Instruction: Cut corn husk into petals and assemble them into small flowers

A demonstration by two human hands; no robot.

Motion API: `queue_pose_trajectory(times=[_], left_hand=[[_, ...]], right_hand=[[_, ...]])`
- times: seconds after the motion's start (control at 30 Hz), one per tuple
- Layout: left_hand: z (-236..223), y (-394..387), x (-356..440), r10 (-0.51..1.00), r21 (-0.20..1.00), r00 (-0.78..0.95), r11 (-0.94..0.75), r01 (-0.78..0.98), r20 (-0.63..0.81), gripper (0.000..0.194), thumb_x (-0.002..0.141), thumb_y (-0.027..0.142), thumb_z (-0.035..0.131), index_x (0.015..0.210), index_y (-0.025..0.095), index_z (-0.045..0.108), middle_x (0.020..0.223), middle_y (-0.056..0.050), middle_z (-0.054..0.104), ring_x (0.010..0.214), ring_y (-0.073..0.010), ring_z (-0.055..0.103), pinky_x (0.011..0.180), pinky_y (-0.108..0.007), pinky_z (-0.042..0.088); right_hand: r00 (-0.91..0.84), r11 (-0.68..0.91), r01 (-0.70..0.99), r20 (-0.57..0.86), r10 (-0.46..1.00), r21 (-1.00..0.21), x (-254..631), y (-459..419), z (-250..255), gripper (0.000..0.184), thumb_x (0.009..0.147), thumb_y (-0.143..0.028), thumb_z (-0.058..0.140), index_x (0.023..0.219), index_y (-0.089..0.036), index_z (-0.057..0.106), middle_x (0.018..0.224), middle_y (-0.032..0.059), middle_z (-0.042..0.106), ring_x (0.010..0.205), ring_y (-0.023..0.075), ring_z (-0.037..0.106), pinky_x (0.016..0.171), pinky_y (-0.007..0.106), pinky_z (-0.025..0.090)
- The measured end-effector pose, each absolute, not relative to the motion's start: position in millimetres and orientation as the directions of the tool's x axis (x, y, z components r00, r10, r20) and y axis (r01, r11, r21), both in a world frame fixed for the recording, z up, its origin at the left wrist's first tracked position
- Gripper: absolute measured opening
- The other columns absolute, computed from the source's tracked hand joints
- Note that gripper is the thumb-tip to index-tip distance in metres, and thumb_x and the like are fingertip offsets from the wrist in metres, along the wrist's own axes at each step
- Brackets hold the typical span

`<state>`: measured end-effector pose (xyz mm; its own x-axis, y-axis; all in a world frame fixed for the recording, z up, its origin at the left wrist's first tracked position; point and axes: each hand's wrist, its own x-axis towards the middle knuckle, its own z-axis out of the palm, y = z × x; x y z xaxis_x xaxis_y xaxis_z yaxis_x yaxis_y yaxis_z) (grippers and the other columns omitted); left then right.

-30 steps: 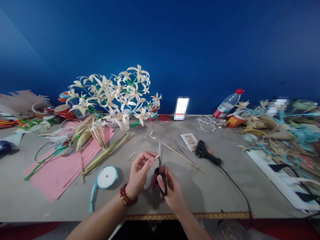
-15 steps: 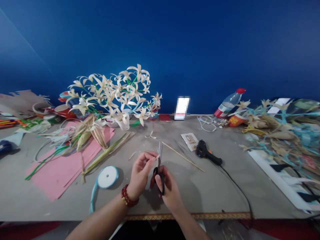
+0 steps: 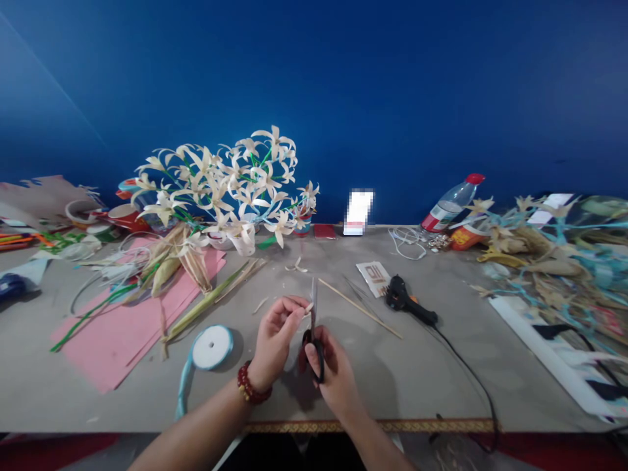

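Observation:
My left hand (image 3: 275,337) pinches a small pale strip (image 3: 309,308), perhaps husk, between thumb and forefinger. My right hand (image 3: 333,373) grips black-handled scissors (image 3: 314,317), fingers in the loops and blades pointing away from me. The strip lies right at the blades. Left of my hands sits a roll of light blue ribbon (image 3: 212,347) with a loose tail. A thin wooden stick (image 3: 360,309) rests just beyond the scissors, and a black glue gun (image 3: 409,302) lies to its right. Small pale scraps (image 3: 296,265) are scattered on the grey table.
Cream handmade flowers (image 3: 226,186) stand at the back left behind pink paper sheets (image 3: 110,347) and dried husks (image 3: 196,307). A red-capped bottle (image 3: 449,206) leans at the back. On the right are a white power strip (image 3: 544,356) and a heap of husks and blue ribbon (image 3: 554,255).
The scissor handles closed a little and the blades came together near the pale strip, then parted slightly. Both hands stay in nearly the same place; the view shifts slightly.

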<state>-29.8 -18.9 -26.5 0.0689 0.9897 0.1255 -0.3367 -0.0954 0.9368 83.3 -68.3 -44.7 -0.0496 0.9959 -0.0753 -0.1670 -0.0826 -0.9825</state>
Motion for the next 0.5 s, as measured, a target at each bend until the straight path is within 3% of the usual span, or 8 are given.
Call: queue_pose_trajectory(times=[0.27,0.5], left_hand=[[-24,-15,-32,0.973,0.922,0.196,-0.041,-0.386,0.125,0.017,0.086,0.028,0.064,0.075,0.017,0.058,0.09,-0.005,0.065,0.085,-0.0164,0.057,0.081,-0.027,0.042],[-27,-14,-31,0.956,0.891,0.276,0.036,-0.452,0.101,0.017,0.084,0.029,0.067,0.076,0.017,0.059,0.085,-0.005,0.065,0.081,-0.0161,0.056,0.077,-0.026,0.042]], right_hand=[[-0.158,-0.08,-0.119,-0.061,0.986,-0.99,111,-69,-34,0.042,0.081,-0.06,0.064,0.078,-0.021,0.049,0.058,-0.0046,0.053,0.049,0.0106,0.052,0.048,0.022,0.039],[-0.236,-0.097,-0.072,-0.078,0.969,-0.993,127,-73,-30,0.044,0.08,-0.061,0.064,0.076,-0.021,0.046,0.061,-0.004,0.055,0.051,0.0103,0.051,0.054,0.024,0.042]])
